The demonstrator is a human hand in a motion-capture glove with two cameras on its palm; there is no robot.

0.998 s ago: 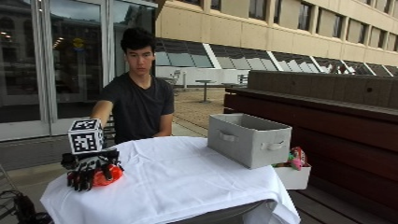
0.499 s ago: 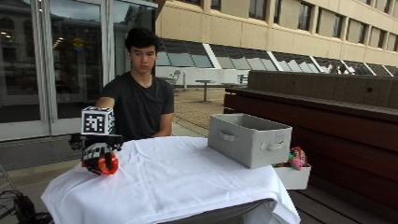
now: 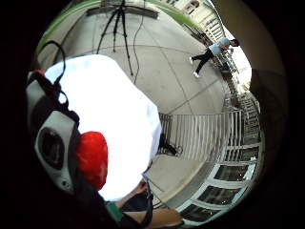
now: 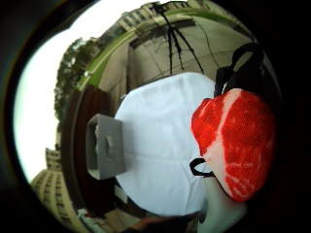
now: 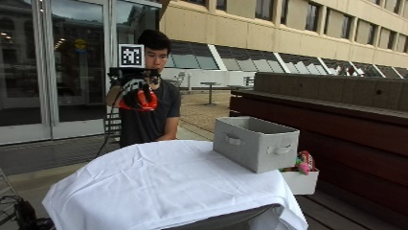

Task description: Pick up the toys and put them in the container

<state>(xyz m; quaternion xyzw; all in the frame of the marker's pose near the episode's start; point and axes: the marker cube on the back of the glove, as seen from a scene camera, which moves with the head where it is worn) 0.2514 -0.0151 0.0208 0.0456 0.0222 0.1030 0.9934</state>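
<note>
Table [image 5: 165, 187]: rounded top, draped to the sides in a white cloth, matte and softly creased, with folds hanging at the near edge. Container [image 5: 255, 143]: grey fabric-covered box, rectangular, open at the top, stiff straight walls, a fabric loop handle on each visible side; it stands on the cloth at the table's far right corner, and shows in the thumb-side palm view as a grey open box [image 4: 106, 145] at the cloth's edge. White bin [image 5: 300, 181]: small, plain-walled, set low just beside the table's right edge, below the container; soft toys [image 5: 303, 162] in pink and other bright colours stand up out of it, details too small to tell. Red toy [image 5: 141, 99]: soft, flat and rounded, shaped as a slab of raw meat; the thumb-side palm view shows a woven, textile-like red surface [image 4: 238, 143] marbled with paler flecks and crossed by a white band. It is held in the air at chest height, above and behind the table's left part, well apart from the container. Right hand [image 5: 135, 91]: black glove, raised in front of the seated person's chest, fingers curled round the red toy. Behind: a dark wooden bench wall [image 5: 331, 103] and glass doors [image 5: 57, 62].
</note>
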